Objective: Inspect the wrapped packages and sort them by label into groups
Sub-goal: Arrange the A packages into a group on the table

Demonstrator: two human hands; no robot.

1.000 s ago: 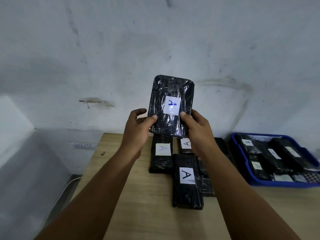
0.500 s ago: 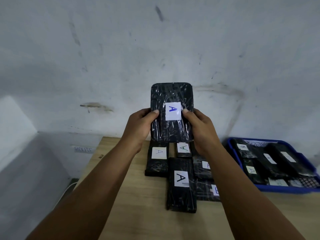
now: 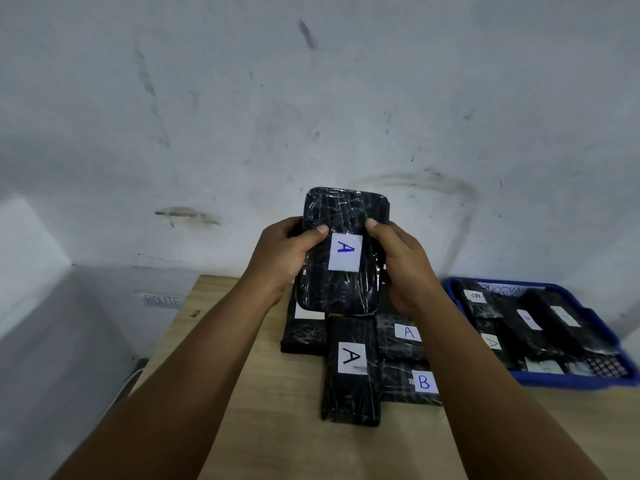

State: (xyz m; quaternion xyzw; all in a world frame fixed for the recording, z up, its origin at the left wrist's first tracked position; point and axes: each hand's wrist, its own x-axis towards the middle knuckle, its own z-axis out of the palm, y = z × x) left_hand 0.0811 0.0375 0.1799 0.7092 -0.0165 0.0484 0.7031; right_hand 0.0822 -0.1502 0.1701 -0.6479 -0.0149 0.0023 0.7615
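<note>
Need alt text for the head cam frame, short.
Both hands, left hand and right hand, hold up a black wrapped package labelled A above a wooden table. Below lie more packages labelled A and B; a blue tray of packages sits at right.

Black plastic-wrapped package (image 3: 341, 258), white label "A", held upright, tilted, above pile. On worktop: wrapped packages (image 3: 350, 372) labelled "A", one "B" package (image 3: 410, 382), touching, overlapping. More labelled packages (image 3: 530, 323) in blue tray (image 3: 571, 384).
</note>
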